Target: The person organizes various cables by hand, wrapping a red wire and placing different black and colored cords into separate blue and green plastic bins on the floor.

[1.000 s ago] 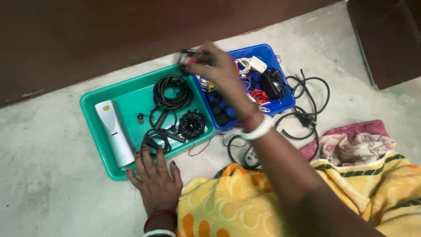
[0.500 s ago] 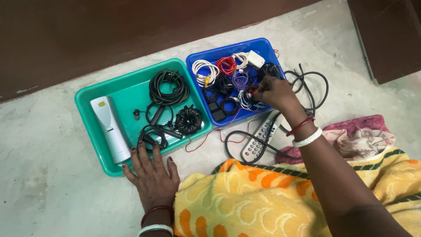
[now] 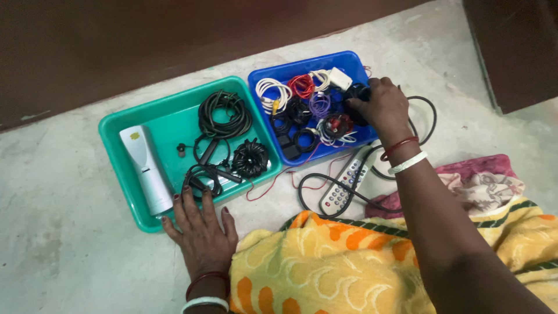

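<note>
— How are the hands placed?
— The right hand (image 3: 383, 107) reaches to the upper right corner of the blue tray (image 3: 290, 71), fingers curled over a black bundle (image 3: 357, 93); whether it grips, I cannot tell. The left hand (image 3: 200, 229) lies flat, fingers spread, on the floor, touching the green tray (image 3: 116, 125).
— How do things lie?
— Two trays sit side by side. One grey remote (image 3: 343, 187) lies lower left to upper right, below the blue tray.
</note>
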